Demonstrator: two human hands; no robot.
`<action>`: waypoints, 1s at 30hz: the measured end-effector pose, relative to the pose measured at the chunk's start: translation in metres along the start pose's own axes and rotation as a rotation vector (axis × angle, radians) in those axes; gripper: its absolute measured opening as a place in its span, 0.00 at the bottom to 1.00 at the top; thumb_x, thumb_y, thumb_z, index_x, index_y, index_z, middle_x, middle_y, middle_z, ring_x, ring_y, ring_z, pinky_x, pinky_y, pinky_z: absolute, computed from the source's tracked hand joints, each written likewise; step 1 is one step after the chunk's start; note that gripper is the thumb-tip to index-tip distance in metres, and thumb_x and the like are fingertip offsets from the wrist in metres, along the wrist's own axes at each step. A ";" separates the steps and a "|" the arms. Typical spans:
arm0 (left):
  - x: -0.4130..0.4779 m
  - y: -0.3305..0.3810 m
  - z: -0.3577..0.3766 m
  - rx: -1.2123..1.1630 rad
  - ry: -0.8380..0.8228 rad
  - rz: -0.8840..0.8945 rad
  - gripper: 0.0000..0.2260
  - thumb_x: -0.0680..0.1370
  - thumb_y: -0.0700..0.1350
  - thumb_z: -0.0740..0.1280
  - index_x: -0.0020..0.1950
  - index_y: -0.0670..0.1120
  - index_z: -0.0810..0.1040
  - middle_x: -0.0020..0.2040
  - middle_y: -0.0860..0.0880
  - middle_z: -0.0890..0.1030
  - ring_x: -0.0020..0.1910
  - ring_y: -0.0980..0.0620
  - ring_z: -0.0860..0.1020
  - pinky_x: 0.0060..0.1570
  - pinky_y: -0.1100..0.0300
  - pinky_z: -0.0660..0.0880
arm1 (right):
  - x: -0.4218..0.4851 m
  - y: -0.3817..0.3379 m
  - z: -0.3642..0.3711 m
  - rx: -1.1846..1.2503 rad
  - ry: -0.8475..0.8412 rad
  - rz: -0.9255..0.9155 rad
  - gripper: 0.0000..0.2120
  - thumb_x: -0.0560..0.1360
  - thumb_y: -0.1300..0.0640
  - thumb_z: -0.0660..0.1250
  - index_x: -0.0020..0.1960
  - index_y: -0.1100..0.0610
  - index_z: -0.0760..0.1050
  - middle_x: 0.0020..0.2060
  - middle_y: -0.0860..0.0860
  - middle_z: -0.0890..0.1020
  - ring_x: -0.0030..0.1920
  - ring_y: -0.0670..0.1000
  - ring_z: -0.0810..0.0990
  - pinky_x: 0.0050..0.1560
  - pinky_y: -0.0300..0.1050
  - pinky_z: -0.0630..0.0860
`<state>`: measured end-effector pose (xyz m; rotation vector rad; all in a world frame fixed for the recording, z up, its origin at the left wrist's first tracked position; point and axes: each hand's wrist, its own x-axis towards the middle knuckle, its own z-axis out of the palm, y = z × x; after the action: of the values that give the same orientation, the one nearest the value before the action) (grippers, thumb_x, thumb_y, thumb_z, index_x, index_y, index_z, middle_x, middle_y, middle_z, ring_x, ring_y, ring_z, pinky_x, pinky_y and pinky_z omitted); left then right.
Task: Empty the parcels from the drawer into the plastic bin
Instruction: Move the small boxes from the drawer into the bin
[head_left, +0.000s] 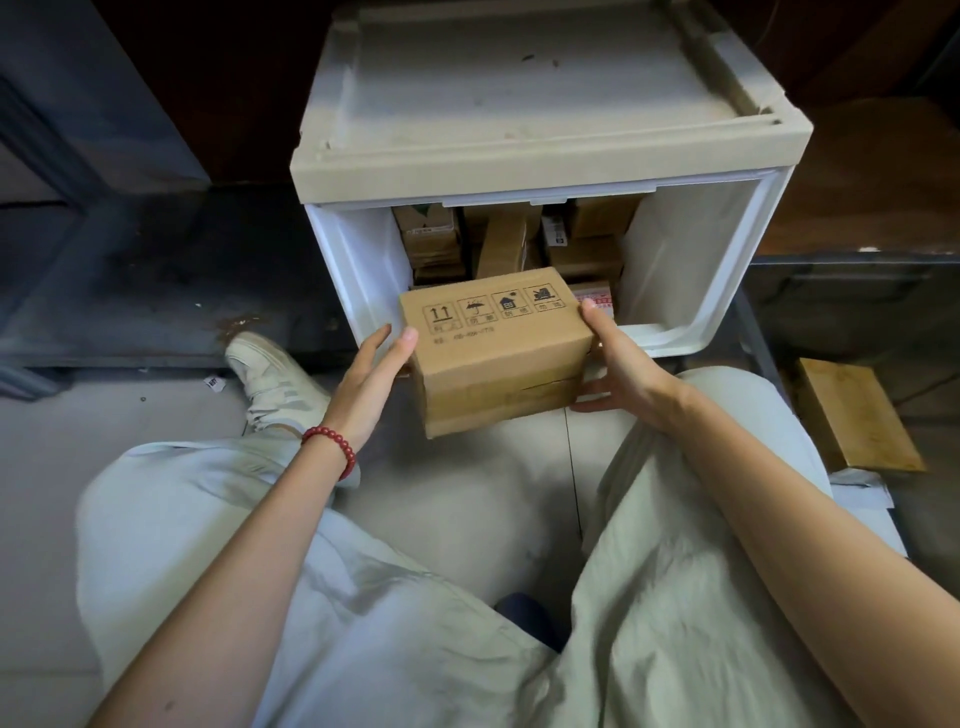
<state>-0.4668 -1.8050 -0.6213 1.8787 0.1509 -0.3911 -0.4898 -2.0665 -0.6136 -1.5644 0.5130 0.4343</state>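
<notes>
A brown cardboard parcel (493, 332) with black handling symbols on top hangs just in front of the open white drawer (717, 270). My left hand (374, 374) holds its left end, thumb on the top edge. My right hand (618, 364) grips its right end, thumb on top and fingers underneath. A second, flatter parcel (498, 410) lies pressed under the first one. Several more cardboard parcels (519, 244) are stacked deep inside the drawer. The plastic bin is not in view.
The drawer sits in a beige plastic cabinet (545, 145) on the floor. A wooden board (857, 415) lies at the right. My knees in pale trousers (675, 571) flank a grey floor gap, and a white shoe (270, 374) is at the left.
</notes>
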 end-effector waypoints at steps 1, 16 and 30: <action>-0.001 0.002 0.000 -0.006 -0.005 0.018 0.45 0.59 0.80 0.58 0.73 0.61 0.62 0.72 0.54 0.68 0.71 0.48 0.65 0.69 0.38 0.59 | 0.000 0.000 -0.001 0.005 0.012 0.010 0.32 0.77 0.30 0.47 0.74 0.46 0.60 0.68 0.55 0.70 0.62 0.63 0.75 0.57 0.58 0.77; -0.010 0.018 0.015 0.063 0.040 0.216 0.21 0.74 0.53 0.70 0.65 0.56 0.70 0.49 0.55 0.77 0.49 0.60 0.78 0.43 0.60 0.80 | -0.011 0.002 -0.011 -0.076 0.111 -0.221 0.20 0.75 0.33 0.57 0.54 0.49 0.69 0.56 0.46 0.75 0.59 0.49 0.75 0.57 0.50 0.74; -0.023 0.095 0.131 0.047 -0.149 0.329 0.40 0.61 0.73 0.68 0.66 0.54 0.65 0.58 0.54 0.78 0.55 0.55 0.78 0.43 0.61 0.80 | -0.085 -0.012 -0.108 0.174 0.423 -0.402 0.15 0.66 0.42 0.61 0.49 0.46 0.66 0.49 0.48 0.72 0.50 0.50 0.73 0.42 0.47 0.72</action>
<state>-0.4858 -1.9575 -0.5670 1.8720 -0.2671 -0.3079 -0.5563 -2.1687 -0.5494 -1.5441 0.5231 -0.2486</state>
